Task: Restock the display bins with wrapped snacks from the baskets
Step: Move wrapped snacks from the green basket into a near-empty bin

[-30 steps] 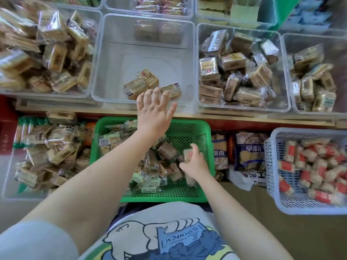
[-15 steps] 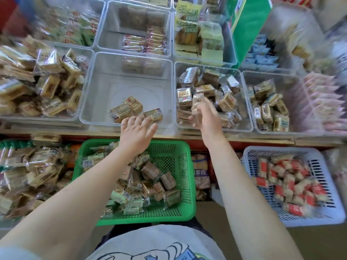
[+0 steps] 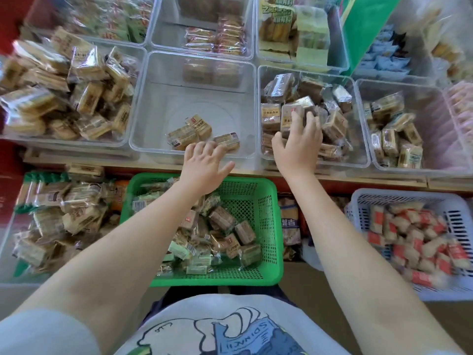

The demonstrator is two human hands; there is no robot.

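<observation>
Right hand (image 3: 298, 144), fingers spread, rests on brown wrapped snacks in the clear plastic bin (image 3: 361, 163) right of centre; left hand (image 3: 204, 166) hovers flat above the green plastic basket (image 3: 266, 226).

A green upright panel (image 3: 368, 26) stands behind the rear bins at upper right. A white shirt with a blue cartoon print (image 3: 225, 331) fills the lower edge, above tan flooring (image 3: 299, 280)

The display bins (image 3: 143, 103) are clear, glossy hard plastic with smooth walls. The snacks (image 3: 291, 116) inside wear shiny, crinkled film wrappers. Nearer, the green basket (image 3: 268, 213) and the pale one to its right (image 3: 458, 221) are matt perforated plastic. The shirt (image 3: 179, 316) looks like soft matt cloth.
</observation>
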